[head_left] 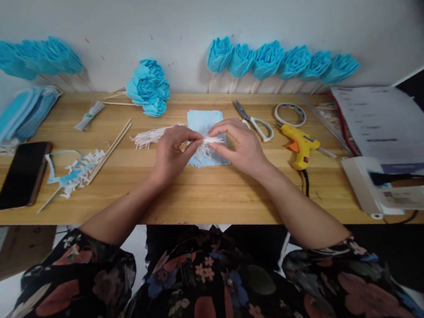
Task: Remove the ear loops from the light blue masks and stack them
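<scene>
My left hand point(176, 149) and my right hand point(238, 142) meet over the middle of the table, each with thumb and fingertips pinched. Between them they hold a small tuft of white strings point(206, 148), its loose ends fanning out below and to the right. Under the tuft lies a stack of light blue fabric sheets point(205, 118), partly covered by my hands. A bundle of white cords point(149, 137) lies just left of the stack, its right end hidden behind my left hand.
Scissors point(253, 121), a tape roll point(290, 114) and a yellow glue gun point(301, 144) lie right, near a white power strip point(383, 189). Blue fabric flowers point(268, 60) lean on the wall. Left are wooden sticks point(110, 150), a phone point(24, 174) and blue masks point(17, 115).
</scene>
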A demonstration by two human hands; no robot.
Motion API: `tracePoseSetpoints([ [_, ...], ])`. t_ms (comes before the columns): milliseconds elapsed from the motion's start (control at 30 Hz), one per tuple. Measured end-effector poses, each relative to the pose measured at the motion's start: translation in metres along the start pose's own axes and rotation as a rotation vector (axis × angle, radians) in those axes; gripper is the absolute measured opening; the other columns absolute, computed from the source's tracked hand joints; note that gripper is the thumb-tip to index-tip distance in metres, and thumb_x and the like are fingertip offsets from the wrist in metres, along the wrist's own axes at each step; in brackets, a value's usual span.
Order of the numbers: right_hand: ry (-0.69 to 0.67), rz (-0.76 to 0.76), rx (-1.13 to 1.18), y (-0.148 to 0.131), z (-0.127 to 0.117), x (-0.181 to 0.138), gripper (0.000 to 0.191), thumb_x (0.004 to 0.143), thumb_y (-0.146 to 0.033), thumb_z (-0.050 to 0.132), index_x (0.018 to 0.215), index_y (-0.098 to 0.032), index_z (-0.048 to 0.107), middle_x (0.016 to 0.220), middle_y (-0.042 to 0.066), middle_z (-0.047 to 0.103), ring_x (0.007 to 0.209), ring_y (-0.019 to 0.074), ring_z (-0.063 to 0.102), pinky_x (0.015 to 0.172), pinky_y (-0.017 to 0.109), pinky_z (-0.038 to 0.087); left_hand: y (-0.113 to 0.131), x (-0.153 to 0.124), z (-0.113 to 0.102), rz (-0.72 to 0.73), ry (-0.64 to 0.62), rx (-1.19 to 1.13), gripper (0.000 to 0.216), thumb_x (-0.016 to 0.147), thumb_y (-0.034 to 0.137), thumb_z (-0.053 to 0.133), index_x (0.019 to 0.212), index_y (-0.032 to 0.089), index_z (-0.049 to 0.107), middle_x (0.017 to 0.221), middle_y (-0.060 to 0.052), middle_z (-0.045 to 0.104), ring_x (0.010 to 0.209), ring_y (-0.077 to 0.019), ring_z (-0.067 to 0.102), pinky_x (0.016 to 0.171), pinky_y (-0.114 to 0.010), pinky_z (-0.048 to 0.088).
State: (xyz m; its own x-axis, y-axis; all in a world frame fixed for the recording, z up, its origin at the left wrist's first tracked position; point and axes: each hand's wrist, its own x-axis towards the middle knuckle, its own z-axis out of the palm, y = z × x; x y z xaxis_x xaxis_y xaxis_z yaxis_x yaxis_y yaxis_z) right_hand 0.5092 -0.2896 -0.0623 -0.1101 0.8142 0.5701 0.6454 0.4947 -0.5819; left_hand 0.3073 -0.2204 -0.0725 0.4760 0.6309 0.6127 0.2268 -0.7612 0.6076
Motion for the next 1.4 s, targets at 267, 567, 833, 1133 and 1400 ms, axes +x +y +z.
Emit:
tracePoseSetpoints([
  [267,0.001,0.116,0.039,0.0,0.005,-0.003,0.008,0.093,-0.03,0.064,0.099,-0.026,0.065,0.097,0.001,0.076,0.09,0.021,0.069,0.086,0.038,0.053,0.007,0.001,0.001,-0.159,-0.069,-0.181,0.02,0.091,0.037,0.073,0.101,0.021,0.071,0.1,-0.006,0.075,0.093,-0.0186,0.067,0.089,-0.034,0.052],
  [567,0.019,0.163,0.048,-0.004,0.001,-0.002,0.011,0.095,-0.034,0.064,0.098,-0.026,0.072,0.098,0.001,0.078,0.09,0.021,0.071,0.085,0.038,0.054,0.007,0.002,0.007,-0.372,-0.166,-0.22,0.017,0.088,0.026,0.067,0.102,0.019,0.076,0.096,-0.004,0.078,0.088,-0.0169,0.068,0.083,-0.029,0.054],
  [833,0.103,0.28,0.112,0.0,0.002,-0.001,0.015,0.091,-0.036,0.066,0.095,-0.023,0.072,0.088,0.0,0.076,0.075,0.0169,0.066,0.071,0.032,0.052,0.016,0.004,0.0,-0.52,-0.338,-0.358,0.025,0.086,0.039,0.07,0.093,0.018,0.08,0.085,-0.004,0.078,0.078,-0.0192,0.069,0.074,-0.031,0.055],
  [1133,0.114,0.214,0.068,0.007,-0.002,-0.001,0.02,0.096,-0.04,0.062,0.106,-0.025,0.072,0.105,0.004,0.077,0.095,0.0212,0.07,0.09,0.039,0.055,0.01,0.004,0.0,-0.628,-0.339,-0.58,0.029,0.082,0.047,0.077,0.085,0.019,0.076,0.078,-0.003,0.074,0.068,-0.0142,0.063,0.065,-0.028,0.051],
  [1400,-0.086,0.042,-0.007,-0.002,0.002,-0.002,0.038,0.092,-0.044,0.067,0.127,-0.027,0.066,0.122,0.007,0.076,0.115,0.0292,0.067,0.103,0.051,0.05,0.011,0.006,0.002,-0.496,-0.279,-0.372,0.024,0.084,0.042,0.069,0.083,0.017,0.07,0.075,-0.001,0.068,0.068,-0.0136,0.057,0.063,-0.027,0.043],
])
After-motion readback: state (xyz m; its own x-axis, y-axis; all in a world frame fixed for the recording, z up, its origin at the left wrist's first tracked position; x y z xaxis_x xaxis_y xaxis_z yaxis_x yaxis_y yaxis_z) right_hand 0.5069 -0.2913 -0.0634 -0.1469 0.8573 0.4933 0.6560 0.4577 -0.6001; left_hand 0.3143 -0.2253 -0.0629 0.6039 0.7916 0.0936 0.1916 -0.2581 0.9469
